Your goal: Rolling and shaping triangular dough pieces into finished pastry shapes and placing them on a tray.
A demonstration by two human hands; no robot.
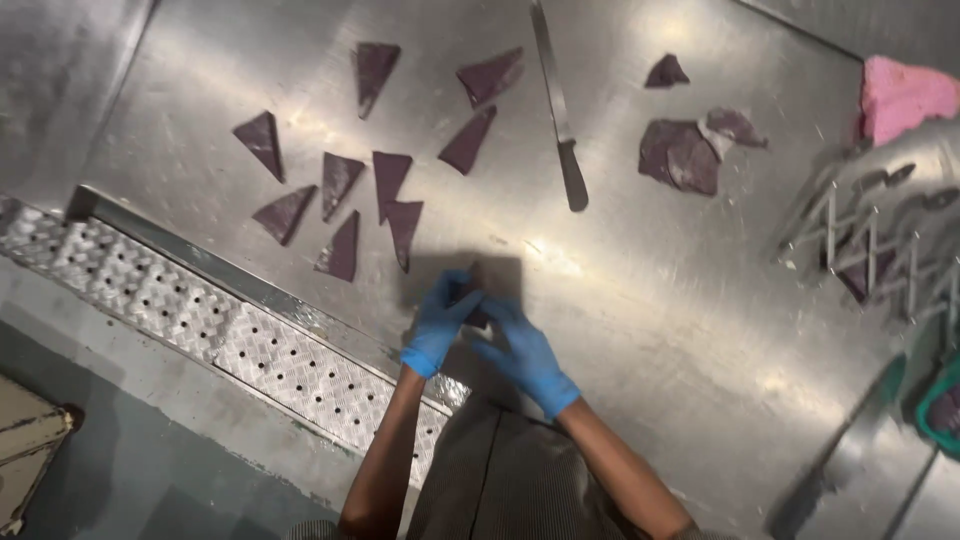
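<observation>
Both my hands wear blue gloves and meet near the table's front edge. My left hand (437,322) and my right hand (522,352) together pinch a small dark purple dough piece (471,297); most of it is hidden by my fingers. Several flat purple dough triangles (389,180) lie spread on the steel table (640,290) beyond my hands. A long knife (560,110) lies to the right of them, handle towards me.
Irregular purple dough scraps (680,155) lie at the upper right. A pink cloth (905,97) sits at the far right corner. An expandable multi-wheel cutter (870,240) rests on the right. A perforated metal strip (230,330) runs along the table's front edge.
</observation>
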